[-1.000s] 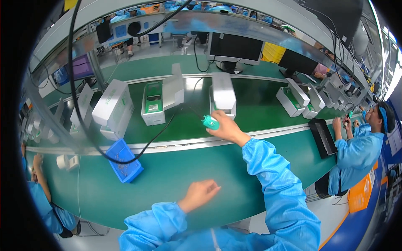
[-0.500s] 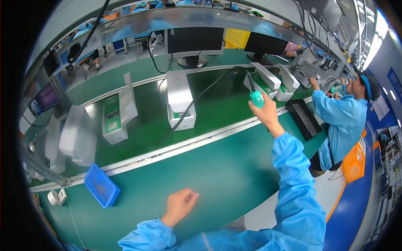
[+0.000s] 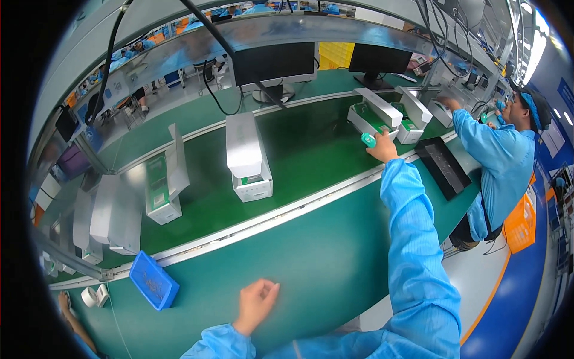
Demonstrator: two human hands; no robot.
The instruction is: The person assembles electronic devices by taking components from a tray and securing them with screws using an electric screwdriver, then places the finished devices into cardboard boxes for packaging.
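Observation:
My right hand [image 3: 382, 148] reaches out over the conveyor's near edge, closed around a green rounded hand tool [image 3: 368, 140]. Its exact kind I cannot make out. Just beyond it stands an open white box [image 3: 378, 108] with green inside, and a second open white box [image 3: 412, 116] stands to its right. My left hand [image 3: 256, 304] hovers over the near green bench [image 3: 317, 263], fingers curled and thumb against them. Whatever may be between those fingers is hidden.
White boxes [image 3: 248, 152] line the green conveyor [image 3: 305, 149]. A blue tray [image 3: 154, 281] of small bits sits at left, a black tray [image 3: 443, 167] at right. A black cord [image 3: 221, 42] crosses above. A co-worker [image 3: 499, 149] stands at right; another person's arm [image 3: 78, 326] shows lower left.
The green tool has come down and tipped sideways in my right hand. The black cord no longer slants across the conveyor. My left hand stays curled, and the whole view has shifted slightly.

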